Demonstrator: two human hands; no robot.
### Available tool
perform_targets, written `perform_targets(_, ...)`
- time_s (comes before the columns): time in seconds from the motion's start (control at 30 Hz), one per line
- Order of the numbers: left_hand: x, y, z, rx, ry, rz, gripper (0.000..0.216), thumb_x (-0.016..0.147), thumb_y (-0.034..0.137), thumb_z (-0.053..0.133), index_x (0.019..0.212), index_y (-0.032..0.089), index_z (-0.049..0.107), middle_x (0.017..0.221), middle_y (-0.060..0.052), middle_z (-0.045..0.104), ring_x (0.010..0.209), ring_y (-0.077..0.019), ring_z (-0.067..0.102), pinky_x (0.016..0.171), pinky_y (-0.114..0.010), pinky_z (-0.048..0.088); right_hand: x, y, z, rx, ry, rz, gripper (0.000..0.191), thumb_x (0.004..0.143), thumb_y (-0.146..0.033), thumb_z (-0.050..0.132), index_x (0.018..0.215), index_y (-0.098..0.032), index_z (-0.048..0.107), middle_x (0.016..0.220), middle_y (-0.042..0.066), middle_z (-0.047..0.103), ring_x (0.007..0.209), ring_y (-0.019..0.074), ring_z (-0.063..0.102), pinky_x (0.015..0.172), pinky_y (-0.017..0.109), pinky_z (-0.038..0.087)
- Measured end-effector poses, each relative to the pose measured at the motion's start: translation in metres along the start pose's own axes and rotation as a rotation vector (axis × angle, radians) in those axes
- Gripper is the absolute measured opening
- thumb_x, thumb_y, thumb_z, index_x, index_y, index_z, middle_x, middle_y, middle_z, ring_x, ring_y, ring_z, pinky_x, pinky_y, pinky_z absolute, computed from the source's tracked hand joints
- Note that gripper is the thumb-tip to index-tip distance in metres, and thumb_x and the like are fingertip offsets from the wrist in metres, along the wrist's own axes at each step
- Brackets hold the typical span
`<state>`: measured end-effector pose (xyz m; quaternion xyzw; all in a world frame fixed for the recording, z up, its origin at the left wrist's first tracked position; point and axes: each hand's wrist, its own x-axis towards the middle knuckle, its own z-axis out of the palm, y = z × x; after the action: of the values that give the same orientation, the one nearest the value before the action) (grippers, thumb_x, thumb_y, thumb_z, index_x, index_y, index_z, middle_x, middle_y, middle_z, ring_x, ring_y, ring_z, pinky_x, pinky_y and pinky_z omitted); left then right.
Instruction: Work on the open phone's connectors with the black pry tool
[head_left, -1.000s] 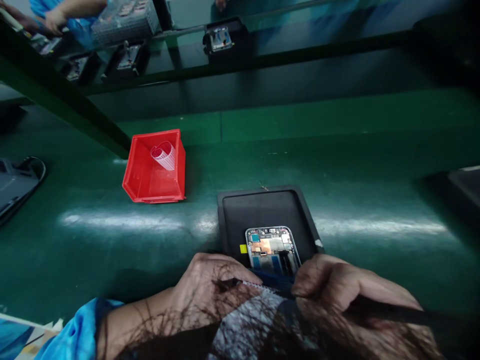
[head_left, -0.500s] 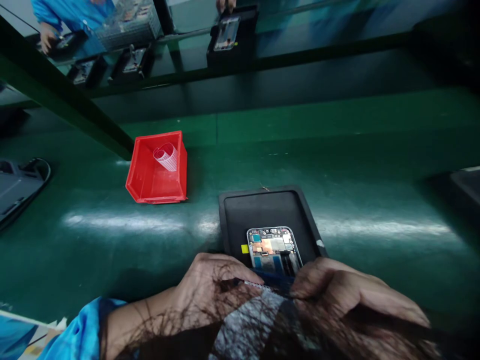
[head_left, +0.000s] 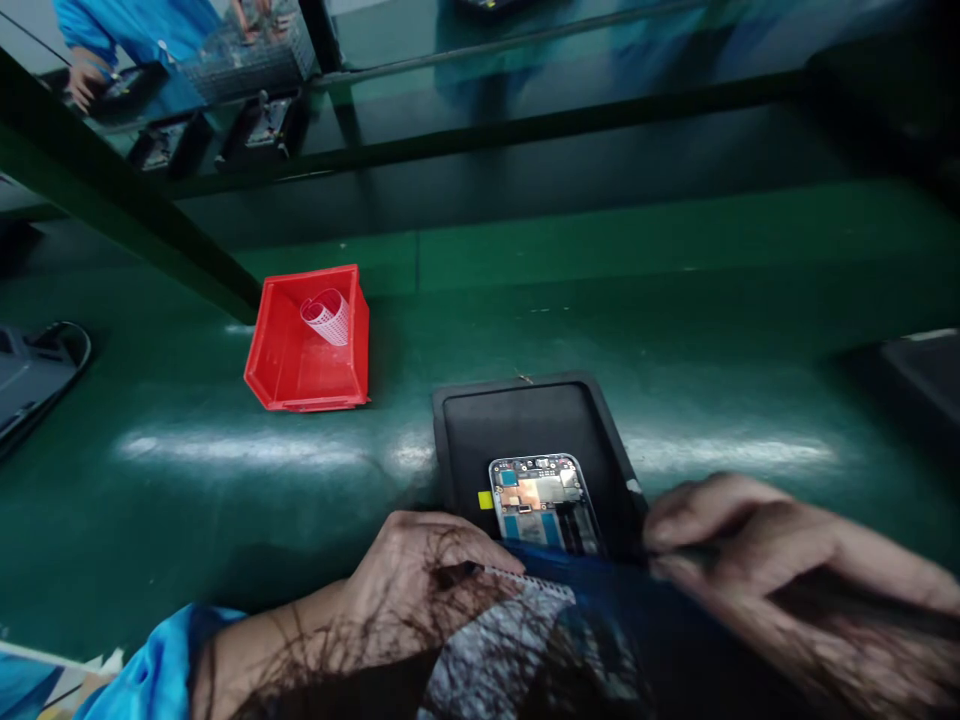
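My left hand [head_left: 420,575] is curled shut, pinning the near edge of a dark sheet [head_left: 600,620] so it stays flat and doesn't slide. My right hand [head_left: 757,560] is blurred; its fingers are drawn together at the sheet's far right edge, though I cannot tell just what they pinch. Just beyond my knuckles the opened phone [head_left: 544,492] lies face down in a black tray [head_left: 525,410], its circuit board up so the insides stay reachable, with a yellow tab [head_left: 485,499] at its left side. Further out on the green desk [head_left: 187,480] stands a red bin [head_left: 309,345], tilted toward me, holding a curled strip [head_left: 328,312]. A co-worker's hand [head_left: 79,85] works at the far bench.
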<state>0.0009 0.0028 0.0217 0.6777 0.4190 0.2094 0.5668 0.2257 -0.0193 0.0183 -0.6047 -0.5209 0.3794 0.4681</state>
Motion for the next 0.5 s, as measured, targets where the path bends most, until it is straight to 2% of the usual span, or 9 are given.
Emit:
perform_targets(0.1, 0.003, 0.004, -0.003, 0.059, -0.058, -0.034, 0.017, 0.066, 0.018, 0.052, 0.08, 0.018, 0.061, 0.075, -0.004, 0.064, 0.067, -0.0089, 0.059, 0.062, -0.014, 0.046, 0.015, 0.014, -0.013, -0.081, 0.106, -0.083, 0.029, 0.056, -0.045, 0.073, 0.047, -0.025, 0.054, 0.061, -0.001, 0.065, 0.056, 0.011, 0.064, 0.051, 0.017, 0.054)
perform_targets(0.23, 0.007, 0.004, -0.007, 0.072, -0.053, 0.099, 0.016, 0.064, 0.015, 0.054, 0.078, 0.016, 0.062, 0.07, -0.004, 0.065, 0.065, -0.0079, 0.059, 0.062, -0.009, 0.045, 0.023, 0.021, -0.012, -0.122, -0.01, -0.084, 0.032, 0.058, -0.046, 0.071, 0.044, -0.023, 0.054, 0.058, -0.002, 0.066, 0.053, 0.0088, 0.065, 0.049, 0.013, 0.051)
perform_targets(0.3, 0.008, 0.002, -0.007, 0.062, -0.064, 0.111, 0.018, 0.064, 0.013, 0.053, 0.079, 0.016, 0.061, 0.071, -0.003, 0.065, 0.066, -0.0074, 0.059, 0.062, -0.008, 0.045, 0.023, 0.02, -0.008, -0.132, -0.065, -0.085, 0.033, 0.06, -0.045, 0.07, 0.042, -0.022, 0.055, 0.059, -0.002, 0.066, 0.053, 0.0093, 0.065, 0.049, 0.013, 0.051)
perform_targets(0.37, 0.007, 0.0, -0.006, 0.051, -0.095, 0.095, 0.02, 0.065, 0.011, 0.052, 0.082, 0.018, 0.06, 0.073, -0.002, 0.064, 0.067, -0.0067, 0.059, 0.063, -0.007, 0.044, 0.022, 0.02, -0.004, -0.135, -0.079, -0.066, 0.032, 0.061, -0.044, 0.069, 0.042, -0.021, 0.055, 0.06, -0.001, 0.067, 0.054, 0.0095, 0.066, 0.05, 0.013, 0.051)
perform_targets(0.5, 0.005, -0.007, -0.001, 0.037, -0.004, 0.118, 0.021, 0.063, 0.011, 0.054, 0.08, 0.023, 0.059, 0.07, 0.002, 0.064, 0.061, -0.0047, 0.059, 0.06, -0.005, 0.044, 0.021, 0.025, -0.002, -0.117, -0.071, -0.037, 0.028, 0.062, -0.037, 0.07, 0.044, -0.022, 0.056, 0.059, -0.003, 0.066, 0.053, 0.008, 0.064, 0.051, 0.013, 0.051)
